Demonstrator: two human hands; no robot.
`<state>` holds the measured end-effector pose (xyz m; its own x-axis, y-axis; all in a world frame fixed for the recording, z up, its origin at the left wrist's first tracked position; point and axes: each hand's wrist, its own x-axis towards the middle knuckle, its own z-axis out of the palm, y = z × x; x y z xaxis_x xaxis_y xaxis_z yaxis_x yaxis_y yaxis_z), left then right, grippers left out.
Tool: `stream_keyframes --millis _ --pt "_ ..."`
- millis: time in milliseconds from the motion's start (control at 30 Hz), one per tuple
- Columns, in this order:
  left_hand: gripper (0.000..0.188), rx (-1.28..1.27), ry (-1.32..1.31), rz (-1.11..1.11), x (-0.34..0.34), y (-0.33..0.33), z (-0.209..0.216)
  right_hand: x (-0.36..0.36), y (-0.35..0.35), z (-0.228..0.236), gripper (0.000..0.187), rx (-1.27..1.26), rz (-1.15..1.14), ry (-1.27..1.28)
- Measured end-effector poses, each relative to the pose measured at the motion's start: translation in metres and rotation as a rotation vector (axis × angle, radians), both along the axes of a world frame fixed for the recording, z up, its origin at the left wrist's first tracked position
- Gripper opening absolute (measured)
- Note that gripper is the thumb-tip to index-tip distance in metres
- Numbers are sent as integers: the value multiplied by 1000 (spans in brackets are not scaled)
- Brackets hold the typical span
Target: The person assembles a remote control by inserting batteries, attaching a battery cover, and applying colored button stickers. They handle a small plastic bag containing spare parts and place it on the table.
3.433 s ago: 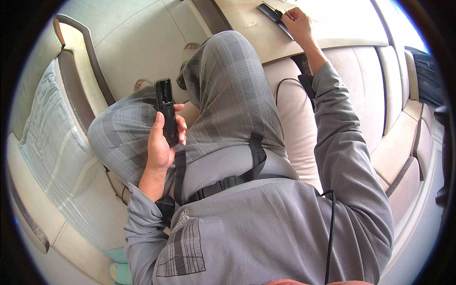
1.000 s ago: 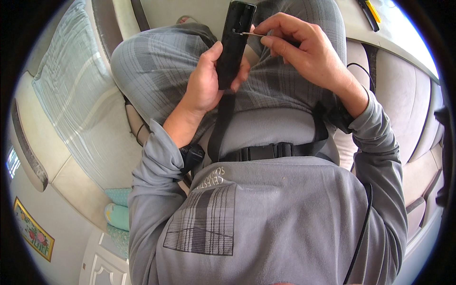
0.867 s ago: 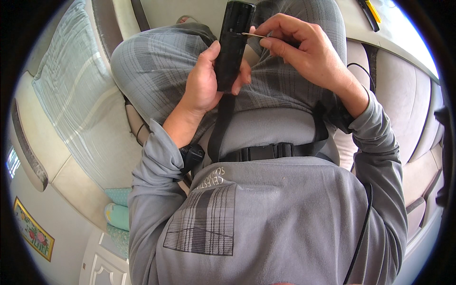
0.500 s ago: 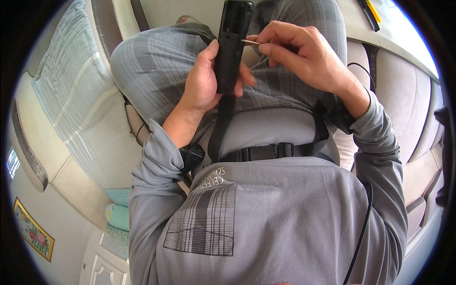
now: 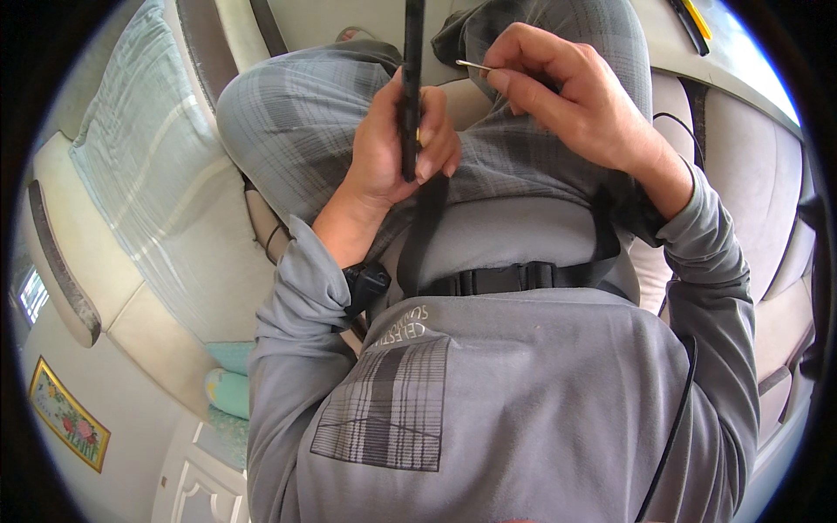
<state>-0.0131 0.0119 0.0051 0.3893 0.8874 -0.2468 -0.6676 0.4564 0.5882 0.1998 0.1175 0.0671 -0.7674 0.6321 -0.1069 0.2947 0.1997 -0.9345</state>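
Note:
My left hand [image 5: 375,144] is wrapped round a long black remote control [image 5: 412,87], turned edge-on so that its thin side faces me. Its upper end runs out of view at the top, and a small yellow spot shows beside my fingers. To the right, my right hand [image 5: 567,96] pinches a cotton swab [image 5: 472,65], its pale tip pointing left toward the remote control. A gap separates the tip from the remote control. Both hands are above my lap, over plaid trousers [image 5: 296,113].
A pale table [image 5: 741,61] at the upper right bears a yellow-and-black tool [image 5: 693,24]. Pale sofa seats [image 5: 750,183] lie on the right, with a light blue cover [image 5: 157,174] on the left side. A black strap with a buckle [image 5: 506,279] crosses my waist.
My left hand has turned the remote control from its broad face to its edge. The cotton swab has come away from the remote control, to its right.

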Motion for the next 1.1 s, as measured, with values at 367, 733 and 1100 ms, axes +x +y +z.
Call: stream_keyframes --millis 367,733,1100 --pt "66 96 -576 -160 -5 3 -7 -5 -3 -1 11 -57 51 12" --pt "55 99 -181 -100 -9 2 -5 -3 8 -5 16 -367 -75 167" --pt "47 14 34 -11 2 -2 6 -26 17 10 39 -399 6 58"
